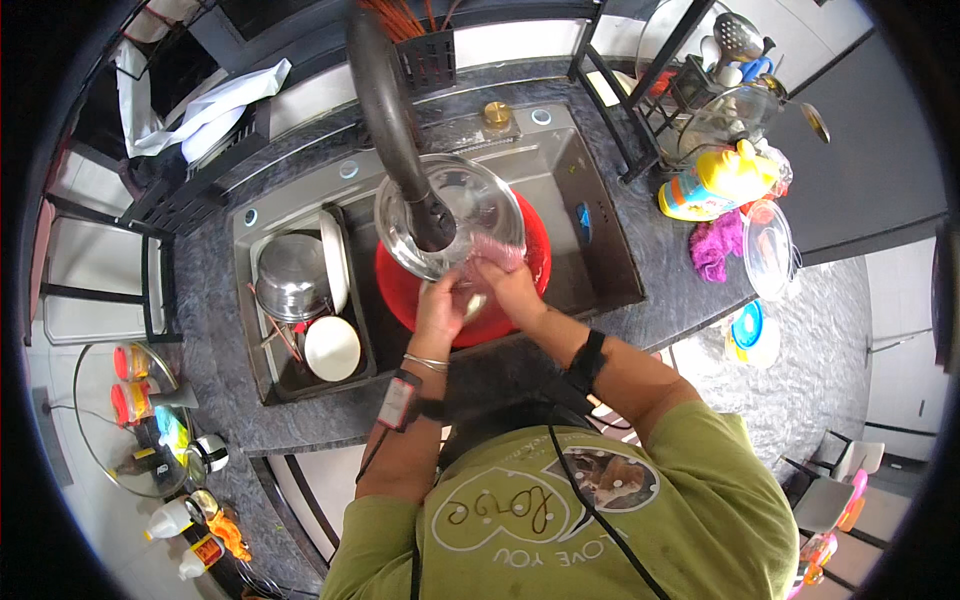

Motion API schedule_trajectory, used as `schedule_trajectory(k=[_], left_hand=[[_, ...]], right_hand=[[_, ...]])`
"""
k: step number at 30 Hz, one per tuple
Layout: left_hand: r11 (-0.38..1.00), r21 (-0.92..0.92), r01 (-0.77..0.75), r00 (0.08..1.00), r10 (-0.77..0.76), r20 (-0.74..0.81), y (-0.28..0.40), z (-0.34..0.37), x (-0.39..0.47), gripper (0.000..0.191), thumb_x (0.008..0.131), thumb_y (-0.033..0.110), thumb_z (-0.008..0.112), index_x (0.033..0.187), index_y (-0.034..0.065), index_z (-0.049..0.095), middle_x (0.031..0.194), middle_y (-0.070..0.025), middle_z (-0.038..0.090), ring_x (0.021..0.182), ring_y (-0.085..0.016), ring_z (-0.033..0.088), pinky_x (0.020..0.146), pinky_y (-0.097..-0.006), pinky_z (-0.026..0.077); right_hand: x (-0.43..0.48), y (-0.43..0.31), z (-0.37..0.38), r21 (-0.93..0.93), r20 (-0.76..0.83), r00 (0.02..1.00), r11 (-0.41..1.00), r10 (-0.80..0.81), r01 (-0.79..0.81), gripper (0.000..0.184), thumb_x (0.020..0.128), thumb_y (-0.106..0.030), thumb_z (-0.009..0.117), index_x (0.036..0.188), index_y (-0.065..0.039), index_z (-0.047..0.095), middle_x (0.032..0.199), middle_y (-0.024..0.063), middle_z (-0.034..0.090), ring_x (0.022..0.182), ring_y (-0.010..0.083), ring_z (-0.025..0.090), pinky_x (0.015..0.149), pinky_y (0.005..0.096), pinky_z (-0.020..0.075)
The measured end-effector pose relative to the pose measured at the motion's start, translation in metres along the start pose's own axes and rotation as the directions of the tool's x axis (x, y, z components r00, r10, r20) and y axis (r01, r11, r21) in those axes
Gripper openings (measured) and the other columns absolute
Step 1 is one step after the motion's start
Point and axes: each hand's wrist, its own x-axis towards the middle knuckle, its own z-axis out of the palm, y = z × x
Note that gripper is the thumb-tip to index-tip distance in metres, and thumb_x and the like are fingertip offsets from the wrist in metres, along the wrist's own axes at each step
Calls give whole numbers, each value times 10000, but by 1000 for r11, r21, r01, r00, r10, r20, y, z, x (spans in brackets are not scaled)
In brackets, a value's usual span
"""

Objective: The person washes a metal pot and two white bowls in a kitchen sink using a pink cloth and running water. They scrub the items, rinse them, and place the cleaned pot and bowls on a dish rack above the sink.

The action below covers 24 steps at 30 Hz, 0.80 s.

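Note:
A shiny stainless-steel bowl or pan [397, 225] is tilted under the black faucet [382, 112], above a red plastic basin [405, 300] in the sink. My left hand [439, 313] grips the near rim of the steel vessel. My right hand [516, 292] presses a pink-and-white scrubbing cloth [501, 251] against its right side. Both hands are a little blurred. A small pale item [475, 304] shows between them, too unclear to name. The faucet hides part of the vessel.
Left in the sink, a dark draining tray [367, 352] holds an upturned steel pot [292, 277], a white plate [334, 262], a white bowl [332, 349] and chopsticks [281, 337]. On the right counter are a yellow detergent bottle [701, 187], a purple cloth [716, 247] and a plastic lid [769, 247].

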Motion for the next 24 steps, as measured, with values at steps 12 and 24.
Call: schedule_trajectory(k=[12,24], left_hand=[[-488,765,-421,751,285,596,21,15,-39,842,660,161,753,1383,54,335,1399,-221,321,1355,-386,227,1094,-525,164],[60,863,-502,777,470,419,35,32,-16,325,930,223,520,1186,23,538,758,-210,609,700,-402,599,663,-426,496]], right_hand=[[24,-16,-54,-548,7,989,827,-146,126,458,806,-88,617,1246,-41,497,927,150,681,838,220,660,719,332,509],[23,-69,-38,-221,211,974,966,-83,130,219,863,-151,632,1059,-56,648,987,48,674,896,120,610,798,280,494]])
